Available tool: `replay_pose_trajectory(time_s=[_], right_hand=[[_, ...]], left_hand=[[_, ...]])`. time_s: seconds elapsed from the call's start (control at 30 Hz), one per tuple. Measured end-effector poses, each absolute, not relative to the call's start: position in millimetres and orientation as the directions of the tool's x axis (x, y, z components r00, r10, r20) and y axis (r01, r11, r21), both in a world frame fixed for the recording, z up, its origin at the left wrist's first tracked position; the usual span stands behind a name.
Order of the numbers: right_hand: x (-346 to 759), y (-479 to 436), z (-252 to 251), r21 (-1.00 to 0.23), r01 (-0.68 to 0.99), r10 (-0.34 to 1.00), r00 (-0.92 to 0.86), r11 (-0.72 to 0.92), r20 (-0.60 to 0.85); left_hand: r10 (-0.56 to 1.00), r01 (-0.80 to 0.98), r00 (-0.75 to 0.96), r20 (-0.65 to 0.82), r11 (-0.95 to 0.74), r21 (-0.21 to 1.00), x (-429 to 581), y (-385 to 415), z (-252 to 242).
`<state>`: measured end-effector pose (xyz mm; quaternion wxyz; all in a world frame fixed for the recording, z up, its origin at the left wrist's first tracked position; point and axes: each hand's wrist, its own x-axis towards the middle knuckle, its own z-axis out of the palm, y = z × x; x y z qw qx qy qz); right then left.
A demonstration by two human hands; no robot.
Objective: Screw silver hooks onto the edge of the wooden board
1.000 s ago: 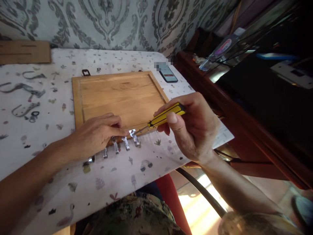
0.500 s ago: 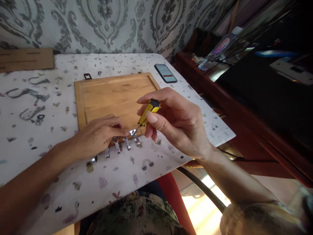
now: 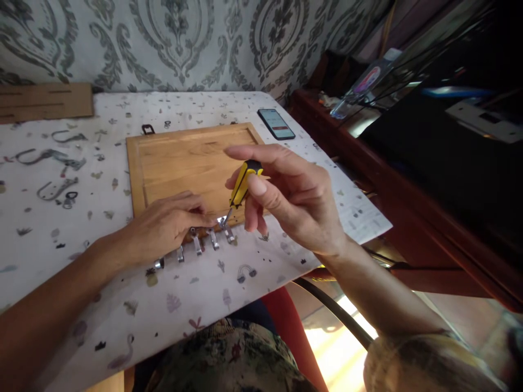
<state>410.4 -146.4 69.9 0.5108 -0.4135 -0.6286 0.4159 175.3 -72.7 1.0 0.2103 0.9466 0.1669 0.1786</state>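
My right hand [image 3: 292,198] grips a short yellow-and-black screwdriver [image 3: 242,186] between thumb and fingers, the index finger lifted off the handle. The screwdriver stands tilted, its tip down at a shiny metal hook [image 3: 225,228] on the near edge of a framed wooden board [image 3: 180,163]. My left hand [image 3: 169,220] rests on that edge, fingers curled, fingertips pressed against the plate of the same hook. Several more metal hooks [image 3: 196,241] line the edge to its left, partly covered by my left hand. Any screw under the tip is too small to make out.
Several loose hooks [image 3: 57,158] lie on the patterned tablecloth [image 3: 196,294] at left. Brown cardboard [image 3: 44,102] is at the back left, and a phone [image 3: 276,124] lies beyond the board. To the right, a dark red desk [image 3: 392,185] bears a plastic bottle [image 3: 365,84].
My right hand has shifted slightly left and turned the screwdriver a little more upright, with the index finger now raised off it. My left hand stays on the hook.
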Motion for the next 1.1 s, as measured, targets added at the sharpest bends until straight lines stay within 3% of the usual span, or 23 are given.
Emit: replay_pose_trajectory(time_s=[0.2,0.47,0.7,1.1], right_hand=[[406.0,-141.7,67.4,-0.936,0.111,0.942,-0.038,0.335,0.333],[410.7,-139.7,69.3,-0.947,0.081,0.946,-0.127,0.310,0.298],[406.2,-138.8,66.8,-0.936,0.080,0.939,-0.040,0.343,0.340],[409.7,-141.3,66.7,-0.943,0.077,0.946,-0.048,0.322,0.320]], left_hand=[[0.397,0.252,0.879,0.262,-0.856,0.452,175.2,-72.8,0.6],[0.411,0.273,0.885,0.221,-0.840,0.468,176.9,-74.5,6.1],[0.415,0.268,0.880,0.232,-0.836,0.479,174.6,-73.7,0.7],[0.412,0.254,0.881,0.234,-0.828,0.500,175.2,-73.7,1.1]])
